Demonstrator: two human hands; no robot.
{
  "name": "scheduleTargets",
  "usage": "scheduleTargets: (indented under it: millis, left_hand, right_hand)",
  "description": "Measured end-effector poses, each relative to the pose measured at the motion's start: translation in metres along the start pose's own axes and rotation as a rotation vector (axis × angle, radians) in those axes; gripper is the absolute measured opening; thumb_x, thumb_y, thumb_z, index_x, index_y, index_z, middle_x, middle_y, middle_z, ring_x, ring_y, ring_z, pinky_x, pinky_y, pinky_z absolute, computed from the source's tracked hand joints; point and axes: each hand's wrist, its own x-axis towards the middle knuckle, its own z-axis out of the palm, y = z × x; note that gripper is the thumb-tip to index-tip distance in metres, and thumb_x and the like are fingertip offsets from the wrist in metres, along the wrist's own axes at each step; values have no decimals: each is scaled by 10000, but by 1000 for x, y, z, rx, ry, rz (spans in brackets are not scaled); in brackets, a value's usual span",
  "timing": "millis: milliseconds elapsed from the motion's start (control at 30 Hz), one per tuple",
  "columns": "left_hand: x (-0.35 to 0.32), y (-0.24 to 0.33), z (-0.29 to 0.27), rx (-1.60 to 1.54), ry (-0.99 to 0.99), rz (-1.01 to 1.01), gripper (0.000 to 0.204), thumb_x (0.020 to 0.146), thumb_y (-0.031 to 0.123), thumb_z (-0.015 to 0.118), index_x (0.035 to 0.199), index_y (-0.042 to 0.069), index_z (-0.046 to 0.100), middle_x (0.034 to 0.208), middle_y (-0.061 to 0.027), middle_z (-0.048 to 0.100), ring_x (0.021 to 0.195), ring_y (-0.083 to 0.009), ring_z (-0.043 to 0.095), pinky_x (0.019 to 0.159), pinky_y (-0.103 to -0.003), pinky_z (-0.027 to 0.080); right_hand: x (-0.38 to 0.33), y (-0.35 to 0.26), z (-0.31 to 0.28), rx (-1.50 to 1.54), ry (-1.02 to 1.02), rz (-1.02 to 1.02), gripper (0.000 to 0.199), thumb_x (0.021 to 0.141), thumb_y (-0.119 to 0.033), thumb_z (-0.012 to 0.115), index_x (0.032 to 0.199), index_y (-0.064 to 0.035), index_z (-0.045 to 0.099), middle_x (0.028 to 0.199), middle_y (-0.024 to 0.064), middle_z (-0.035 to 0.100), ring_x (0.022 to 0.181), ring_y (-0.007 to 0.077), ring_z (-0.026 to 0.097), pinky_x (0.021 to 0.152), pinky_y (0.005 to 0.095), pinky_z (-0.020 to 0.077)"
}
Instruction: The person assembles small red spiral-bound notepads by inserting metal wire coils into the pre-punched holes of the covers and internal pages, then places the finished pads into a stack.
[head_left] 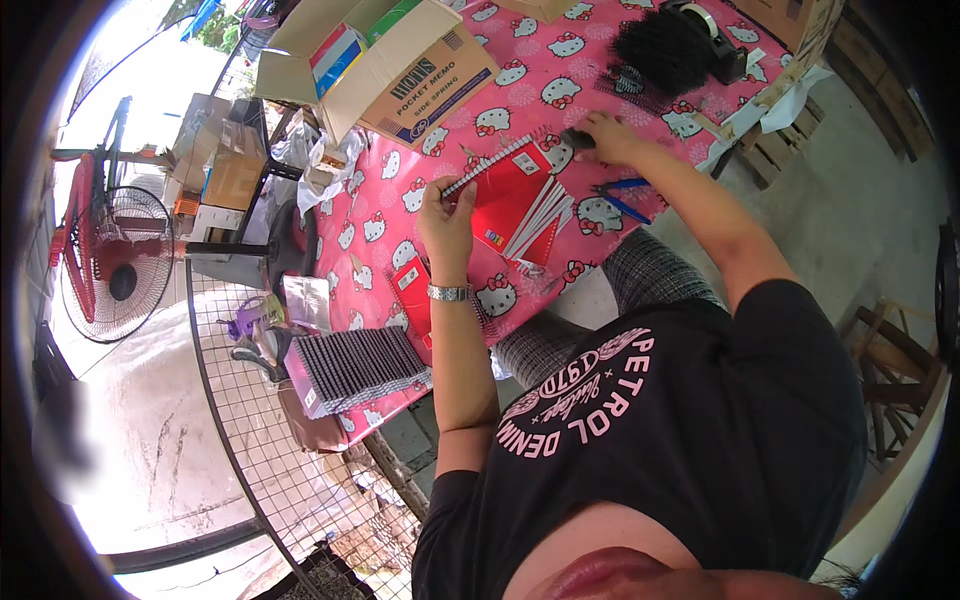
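Observation:
My left hand (pixel 447 222), with a metal watch on its wrist, grips a red spiral notebook (pixel 508 178) by its coil-bound edge. Its thumb lies over that edge. Several narrow white strips (pixel 541 222) are fanned over the red covers on the near side. Beyond the notebook, my right hand (pixel 612 138) has its fingers closed on a small dark block (pixel 577 139) at the tabletop; the block's kind is unclear. Blue-handled pliers (pixel 624 197) lie just nearer than this hand. Another red notebook (pixel 410 287) rests beside my left forearm, which covers part of it.
A pink patterned cloth (pixel 511 72) covers the table. An open cardboard box (pixel 425 88) stands at the far left. Black coils (pixel 655 50) and a tape dispenser (pixel 712 40) lie far right. Dark spiral-bound stacks (pixel 362 368) stand near left, and a fan (pixel 120 265) beyond the table.

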Motion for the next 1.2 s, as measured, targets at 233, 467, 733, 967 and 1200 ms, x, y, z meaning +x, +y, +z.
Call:
scheduleTargets:
  millis: [233,467,733,967,1200]
  left_hand:
    - [-12,-2,3,-320,104,-93,241,917,66,658,1108,-75,617,883,-76,668,698,-136,658,637,-242,541]
    - [-33,4,34,-129,284,69,183,892,-18,655,1066,-74,649,898,-103,695,708,-131,668,655,-251,553]
    - [-38,1,34,38,311,176,211,842,-127,585,1036,-79,655,918,-122,711,798,-134,677,708,-267,558]
    - [-37,15,9,338,432,432,222,779,-67,663,983,17,690,888,-108,693,768,-219,663,704,-321,525]
    - [-20,65,-95,981,95,198,99,832,93,569,868,61,656,944,-107,685,912,-329,626,945,-447,446]
  right_hand:
    - [-129,-19,45,-68,261,-116,642,796,-340,721,1343,-84,506,1280,147,543,1235,359,468,1035,503,368]
    - [-131,-105,-43,541,506,-416,532,801,-269,731,1288,-116,581,1225,134,584,1165,312,521,997,415,404]
    - [-122,-150,-73,382,439,-552,487,820,-254,723,1263,-92,603,1180,74,622,1096,271,562,956,401,433]
    - [-109,-155,-64,1421,-250,-299,410,903,-294,691,1223,-45,625,1146,76,648,1012,125,590,880,311,470]
    - [-102,-27,-23,468,410,-60,476,785,-269,742,1203,-90,601,1091,141,629,1029,346,599,917,446,457]
